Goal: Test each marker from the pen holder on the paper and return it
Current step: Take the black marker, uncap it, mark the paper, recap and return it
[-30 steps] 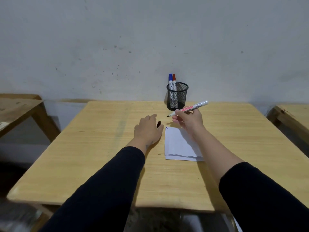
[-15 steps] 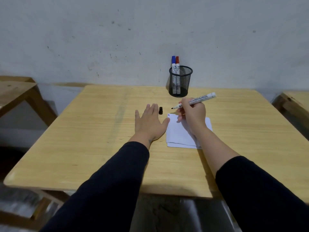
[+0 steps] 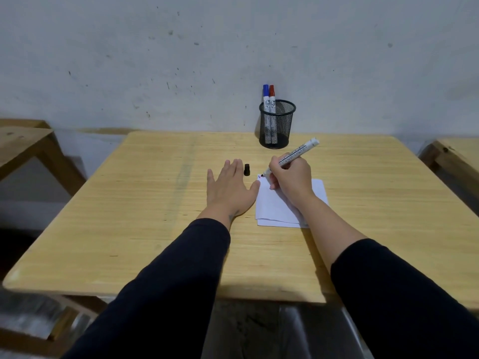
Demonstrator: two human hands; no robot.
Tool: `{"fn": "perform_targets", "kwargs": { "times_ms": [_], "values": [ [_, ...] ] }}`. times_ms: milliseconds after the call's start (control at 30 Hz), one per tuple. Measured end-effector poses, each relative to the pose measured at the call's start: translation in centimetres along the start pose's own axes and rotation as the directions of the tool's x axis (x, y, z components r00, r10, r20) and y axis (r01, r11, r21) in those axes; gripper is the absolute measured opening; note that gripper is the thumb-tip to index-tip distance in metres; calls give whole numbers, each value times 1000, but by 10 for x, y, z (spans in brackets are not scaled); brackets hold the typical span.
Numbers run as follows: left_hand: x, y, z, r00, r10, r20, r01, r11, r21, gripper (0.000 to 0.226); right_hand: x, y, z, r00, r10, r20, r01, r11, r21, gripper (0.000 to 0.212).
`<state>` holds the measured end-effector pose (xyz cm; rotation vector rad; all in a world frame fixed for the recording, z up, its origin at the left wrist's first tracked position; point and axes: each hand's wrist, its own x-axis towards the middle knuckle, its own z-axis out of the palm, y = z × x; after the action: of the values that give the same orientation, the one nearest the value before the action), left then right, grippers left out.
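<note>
My right hand (image 3: 291, 177) grips an uncapped white marker (image 3: 298, 152), its black tip touching the top left corner of the white paper (image 3: 277, 208), where small red and blue marks show. My left hand (image 3: 228, 189) lies flat and open on the table, thumb against the paper's left edge. The marker's black cap (image 3: 247, 169) stands on the table just beyond my left fingertips. A black mesh pen holder (image 3: 276, 124) stands at the table's far edge and holds a blue-capped marker (image 3: 266, 99) and a red-capped marker (image 3: 272, 101).
The wooden table (image 3: 155, 216) stands against a grey wall. Other wooden tables flank it at the left (image 3: 23, 143) and right (image 3: 456, 154).
My right hand lowered the marker until its tip met the paper's corner. My left hand flattened on the table after leaving the cap standing beside it. The view tilted down.
</note>
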<state>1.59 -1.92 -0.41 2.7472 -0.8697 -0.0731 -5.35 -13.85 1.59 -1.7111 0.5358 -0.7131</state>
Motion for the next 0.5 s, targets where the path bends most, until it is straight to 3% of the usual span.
{"fn": "perform_targets", "kwargs": {
  "times_ms": [267,400,500],
  "values": [
    [0,0,0,1000,1,5,-1,1000,-4,75,1,0,0,1000,2,0,-2,996,-85,33],
    [0,1,-1,1000,-3,6,3,1000,-16,75,4,-4,-3,990,128,-60,-119,985,127,28],
    [3,0,-3,999,-51,9,51,994,-94,78,11,-12,-6,971,235,-40,-207,917,340,21]
  ]
}}
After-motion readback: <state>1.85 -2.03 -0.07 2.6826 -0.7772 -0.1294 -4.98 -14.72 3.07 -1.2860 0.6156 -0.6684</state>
